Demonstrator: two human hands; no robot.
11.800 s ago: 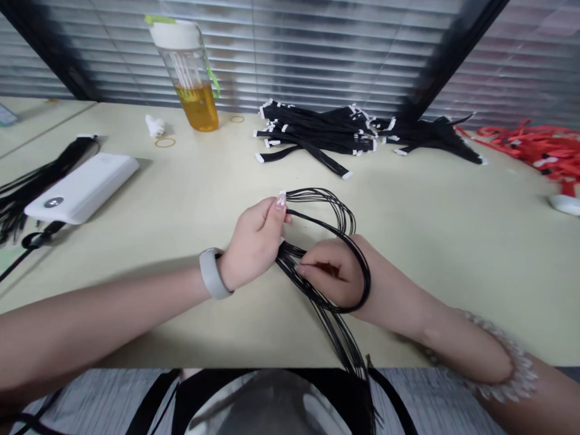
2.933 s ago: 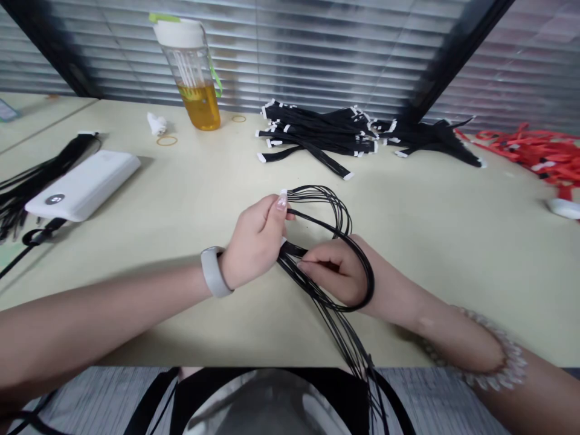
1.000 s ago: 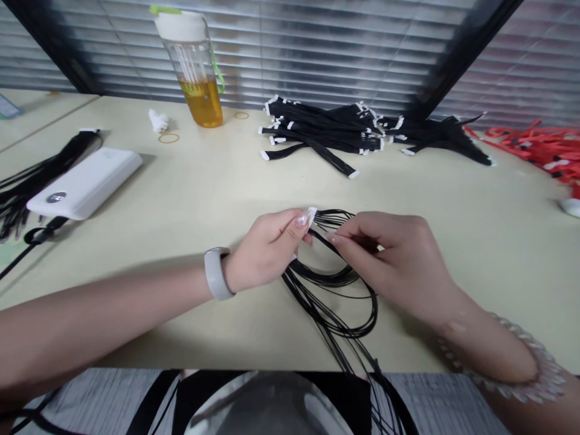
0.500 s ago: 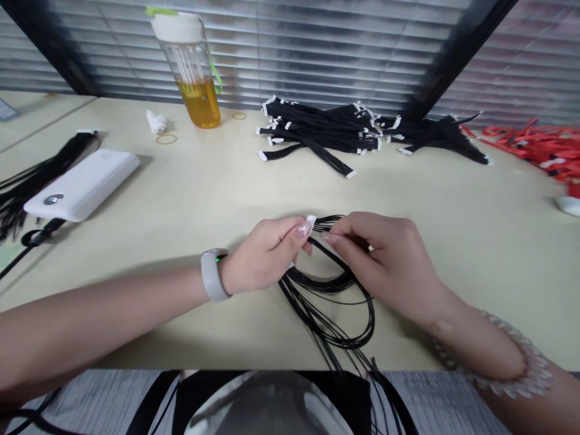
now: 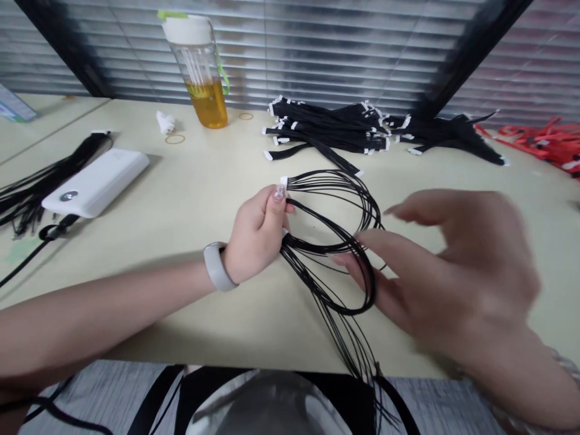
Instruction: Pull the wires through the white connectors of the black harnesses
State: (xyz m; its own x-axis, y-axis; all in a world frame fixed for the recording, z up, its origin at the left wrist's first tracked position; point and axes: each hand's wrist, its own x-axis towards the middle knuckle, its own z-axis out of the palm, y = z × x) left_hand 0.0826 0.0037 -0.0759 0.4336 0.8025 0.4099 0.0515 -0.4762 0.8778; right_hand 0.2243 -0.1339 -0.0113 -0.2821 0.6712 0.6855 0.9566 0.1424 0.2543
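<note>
My left hand [image 5: 260,232] is closed on a black wire harness [image 5: 327,246], pinching it near a small white connector [image 5: 284,180] that pokes out above the thumb. From that grip the thin black wires loop out to the right, and their loose ends hang over the table's front edge. My right hand [image 5: 457,272], blurred by motion, is spread with thumb and fingers apart at the right of the loops. Its fingertips overlap or lie close to the wires; whether they touch is unclear.
A pile of black ribbon cables [image 5: 326,127] with white connectors lies at the back, red cables [image 5: 544,142] at far right. A bottle of amber liquid [image 5: 208,90] stands by the blinds. At left are a white power bank [image 5: 97,181] and more black wires [image 5: 67,163].
My right hand has let go of the wires near the connector, opened and moved right. My left hand has shifted up and left with the harness, and the loops have spread wider.
</note>
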